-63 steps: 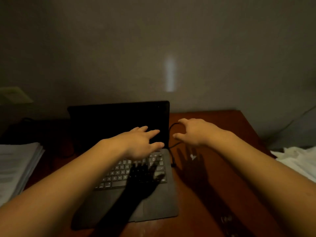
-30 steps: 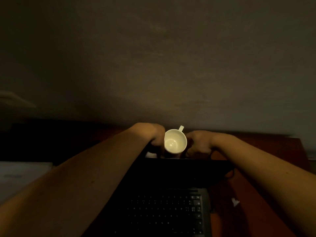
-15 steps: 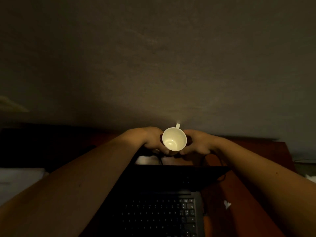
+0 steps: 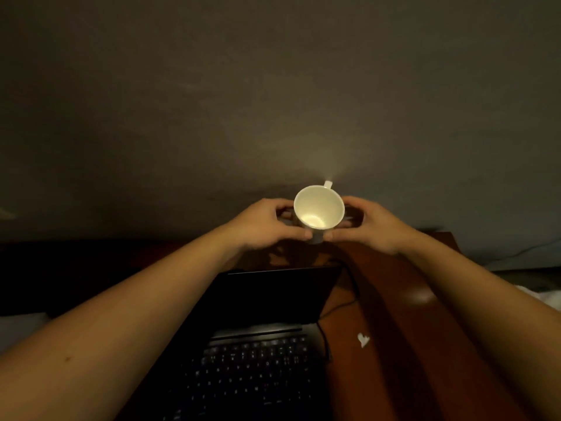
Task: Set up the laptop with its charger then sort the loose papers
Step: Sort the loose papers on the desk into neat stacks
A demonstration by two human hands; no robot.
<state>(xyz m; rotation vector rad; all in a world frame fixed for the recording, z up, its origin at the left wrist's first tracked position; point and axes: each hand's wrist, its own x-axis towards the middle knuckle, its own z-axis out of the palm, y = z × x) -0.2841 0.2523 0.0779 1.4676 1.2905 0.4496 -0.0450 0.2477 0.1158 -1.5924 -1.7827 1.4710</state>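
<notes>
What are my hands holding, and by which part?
A white cup, gripped by its sides: left hand on the left, right hand on the right. The handle is free.

We seem to be in a dim room of a home — a bedroom or a small study, we can't tell which. A reddish-brown wooden counter (image 4: 358, 378) stands against a bare grey wall (image 4: 273, 101) and carries an open black laptop (image 4: 273, 299) with a thin dark cable (image 4: 352, 281) beside it. A small white handled cup (image 4: 318, 211) and rumpled white fabric (image 4: 549, 299) at the right edge look domestic — hardly office-like.
</notes>
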